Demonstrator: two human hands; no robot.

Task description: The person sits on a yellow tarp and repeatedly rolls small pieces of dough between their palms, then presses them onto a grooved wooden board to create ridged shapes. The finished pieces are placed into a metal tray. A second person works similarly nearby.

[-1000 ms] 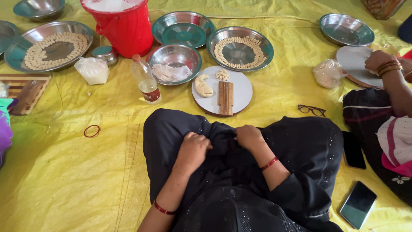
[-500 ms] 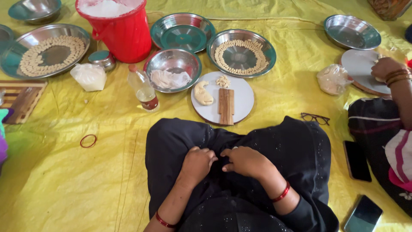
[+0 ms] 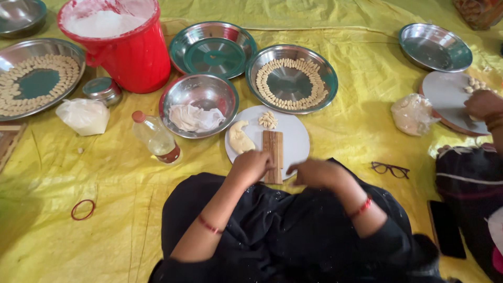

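Over the white plate (image 3: 296, 141), left hand (image 3: 251, 166) touching ridged wooden board (image 3: 272, 149), right hand (image 3: 314, 173) loosely curled, holding nothing.

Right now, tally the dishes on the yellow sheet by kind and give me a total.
Steel plates: 5, such as the ring-filled plate
Steel bowl: 1
Small steel tin: 1
White round plates: 2, one by the left hand and right hand, one at a co-worker's hand
Red bucket: 1
Total: 10
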